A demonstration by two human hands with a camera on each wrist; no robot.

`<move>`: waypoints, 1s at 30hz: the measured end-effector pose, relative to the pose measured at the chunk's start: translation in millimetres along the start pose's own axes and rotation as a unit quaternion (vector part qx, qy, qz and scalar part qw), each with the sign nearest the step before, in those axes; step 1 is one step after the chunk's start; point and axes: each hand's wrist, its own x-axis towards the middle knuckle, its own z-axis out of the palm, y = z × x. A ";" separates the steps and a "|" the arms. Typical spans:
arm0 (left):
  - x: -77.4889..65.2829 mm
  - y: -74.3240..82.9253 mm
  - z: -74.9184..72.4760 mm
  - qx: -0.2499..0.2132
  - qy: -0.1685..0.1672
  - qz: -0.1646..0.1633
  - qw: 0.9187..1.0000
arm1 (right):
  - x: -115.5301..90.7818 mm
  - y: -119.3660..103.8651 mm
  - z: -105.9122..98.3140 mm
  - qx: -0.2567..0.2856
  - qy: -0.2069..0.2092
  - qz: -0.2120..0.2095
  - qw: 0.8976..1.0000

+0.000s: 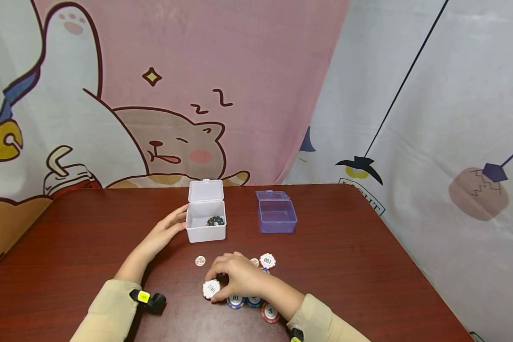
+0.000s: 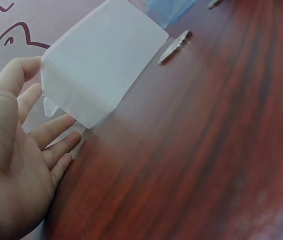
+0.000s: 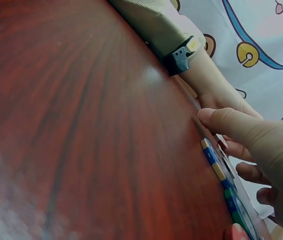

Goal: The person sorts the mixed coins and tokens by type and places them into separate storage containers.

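In the head view my right hand point(image 1: 239, 274) pinches a white, red-edged poker chip marked 100 point(image 1: 211, 289) between thumb and fingers, low over the table. My left hand point(image 1: 164, 233) touches the left side of an open white plastic box point(image 1: 206, 233). The left wrist view shows its thumb on the box's edge and the other fingers loosely spread. Inside the box lies a black poker chip point(image 1: 215, 221). Beside and partly under my right hand are a blue chip point(image 1: 235, 301), a blue-green chip point(image 1: 254, 302) and a red chip point(image 1: 270, 313).
A translucent blue-purple box point(image 1: 277, 216) with its lid up stands right of the white one. Another white chip point(image 1: 267, 261) and a small pale chip point(image 1: 254, 261) lie beyond my right hand. One more pale chip point(image 1: 200, 261) lies in front of the white box.
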 end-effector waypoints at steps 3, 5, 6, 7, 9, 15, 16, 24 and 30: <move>-0.2 0.6 0.3 -0.004 -0.001 0.003 1.000 | 0.2 -0.4 -1.9 0.007 0.007 0.004 1.000; -0.3 0.7 0.4 -0.005 -0.001 0.004 1.000 | 0.5 -0.5 -3.5 0.009 0.013 0.004 1.000; -0.4 0.7 0.4 -0.005 -0.002 0.004 1.000 | 0.7 -0.5 -4.4 0.011 0.016 0.003 1.000; -0.4 0.7 0.3 -0.005 -0.002 0.004 1.000 | 0.9 -0.5 -5.5 0.013 0.020 0.003 1.000; -0.3 0.5 0.2 -0.003 -0.001 0.003 1.000 | 1.2 -0.2 -7.2 0.016 0.027 0.001 1.000; 0.0 -0.6 -0.3 0.001 -0.001 -0.002 1.000 | 1.7 0.4 -11.9 0.030 0.039 0.004 0.999; 0.0 -0.7 -0.3 0.002 -0.001 -0.003 1.000 | 1.7 0.5 -12.6 0.034 0.041 0.006 0.999; 0.4 0.0 0.3 0.003 0.001 -0.008 1.000 | 4.1 3.5 -17.6 0.053 0.060 0.014 0.997; 0.8 -0.2 0.2 0.004 0.001 -0.008 1.000 | 6.0 6.0 -22.9 0.066 0.083 0.024 0.994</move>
